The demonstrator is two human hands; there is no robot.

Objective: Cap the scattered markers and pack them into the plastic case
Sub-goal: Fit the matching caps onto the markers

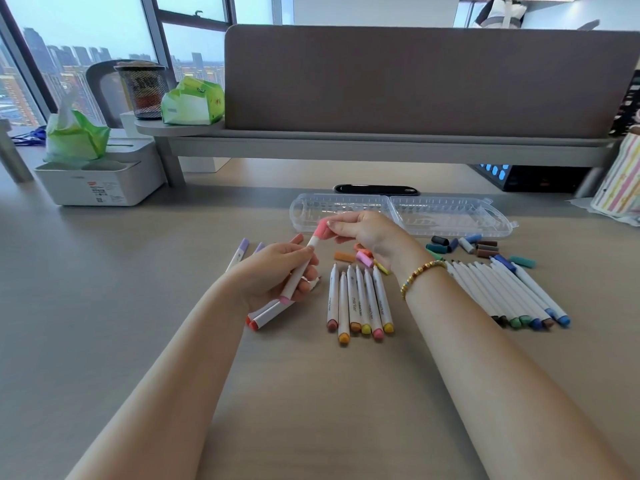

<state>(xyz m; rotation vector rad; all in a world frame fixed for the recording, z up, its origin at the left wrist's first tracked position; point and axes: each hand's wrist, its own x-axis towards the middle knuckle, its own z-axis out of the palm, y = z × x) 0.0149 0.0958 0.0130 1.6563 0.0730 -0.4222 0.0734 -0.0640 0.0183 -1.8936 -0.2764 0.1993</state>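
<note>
A pink marker (300, 271) is gripped in the left hand (277, 271), tilted, above the table (121, 306). Its pink cap (323, 227) is pinched at the upper end by the right hand (367, 233). Two red markers (266, 315) are seen under the left hand, two purple ones (239, 254) behind it. Six uncapped markers (360, 303) are laid in a row at centre, loose caps (363, 258) just beyond. More markers (509, 296) and dark caps (478, 249) are spread to the right. The clear case (401, 213) is lying open behind the hands
</note>
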